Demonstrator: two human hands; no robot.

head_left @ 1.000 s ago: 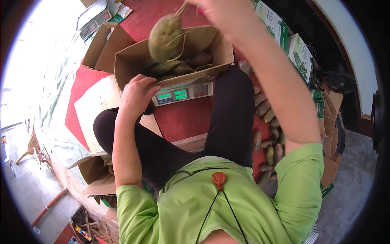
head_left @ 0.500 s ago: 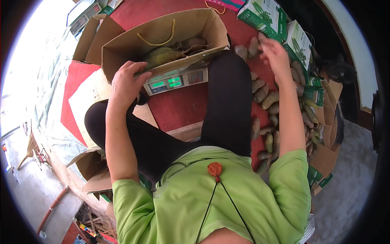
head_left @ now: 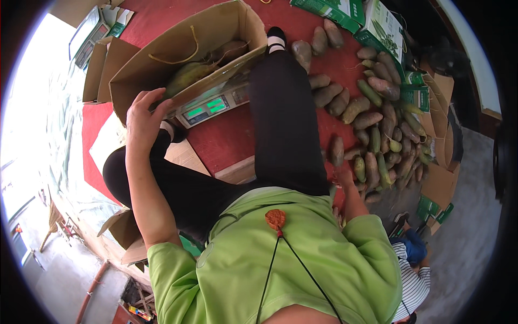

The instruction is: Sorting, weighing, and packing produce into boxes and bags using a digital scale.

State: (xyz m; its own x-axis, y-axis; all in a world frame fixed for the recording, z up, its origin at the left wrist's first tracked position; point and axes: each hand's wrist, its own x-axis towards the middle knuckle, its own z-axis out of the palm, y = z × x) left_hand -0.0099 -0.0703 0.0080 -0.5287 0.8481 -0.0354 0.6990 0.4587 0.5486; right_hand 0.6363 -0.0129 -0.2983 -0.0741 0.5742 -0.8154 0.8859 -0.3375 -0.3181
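1. On the red mat (head_left: 229, 137), we are sitting before an open brown cardboard box (head_left: 162, 59) of long greenish-brown tubers (head_left: 186, 75), resting on a grey digital scale with green display (head_left: 208, 108).
2. Beside our right leg, a loose heap of brown tubers (head_left: 377, 124) is lying.
3. Our left hand (head_left: 141, 121) is resting on the box's near corner, fingers open, clasping nothing.
4. Our right hand (head_left: 342, 175) is reaching into the heap; we cannot tell its grip.

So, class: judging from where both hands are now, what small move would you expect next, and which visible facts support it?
Probably the right hand closes on one tuber from the heap of tubers on the red mat. It is down at the heap's near edge, apparently empty, though partly hidden. The left hand rests on the rim of the open cardboard box, which sits on the scale and has room left.
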